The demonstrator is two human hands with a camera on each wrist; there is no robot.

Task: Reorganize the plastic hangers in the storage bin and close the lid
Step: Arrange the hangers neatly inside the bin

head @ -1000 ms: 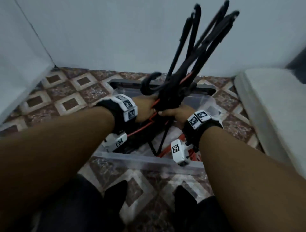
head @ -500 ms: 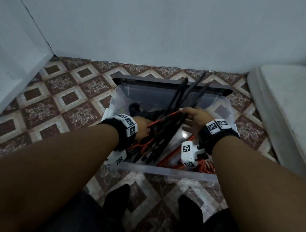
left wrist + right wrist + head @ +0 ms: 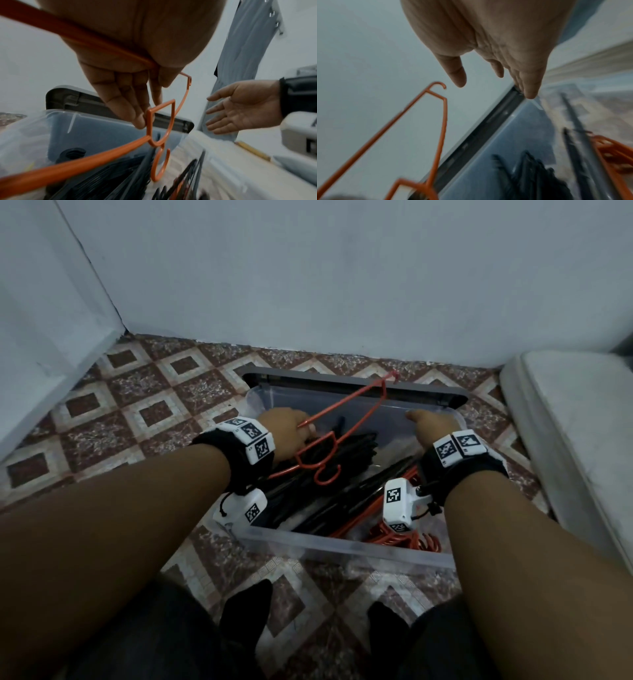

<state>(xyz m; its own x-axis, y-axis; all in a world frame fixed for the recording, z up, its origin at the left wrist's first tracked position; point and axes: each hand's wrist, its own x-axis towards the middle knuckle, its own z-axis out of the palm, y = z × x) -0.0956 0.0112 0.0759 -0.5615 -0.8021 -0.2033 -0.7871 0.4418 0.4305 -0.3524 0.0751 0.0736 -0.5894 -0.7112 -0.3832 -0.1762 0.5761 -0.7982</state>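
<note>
A clear storage bin point(image 3: 342, 546) stands on the tiled floor, its grey lid point(image 3: 342, 385) lying behind it by the wall. Inside lie a bundle of black hangers point(image 3: 349, 446) and several orange hangers point(image 3: 411, 537) at the front right. My left hand point(image 3: 287, 429) grips one orange hanger point(image 3: 346, 400), lifted above the bin with its hook pointing down. In the left wrist view the fingers point(image 3: 130, 94) curl round that hanger point(image 3: 102, 152). My right hand point(image 3: 431, 426) hovers open over the bin's far right, holding nothing; its fingertips point(image 3: 529, 93) are near the lid's edge point(image 3: 488, 128).
A white mattress point(image 3: 575, 440) borders the bin on the right. Pale walls close in behind and on the left. My feet in dark socks point(image 3: 246, 611) stand just in front of the bin. A grey garment point(image 3: 243, 54) hangs beyond the right hand.
The black hanger bundle, held up by both hands, went down into the bin and was let go. My left hand now lifts a single orange hanger; my right hand has opened and moved right.
</note>
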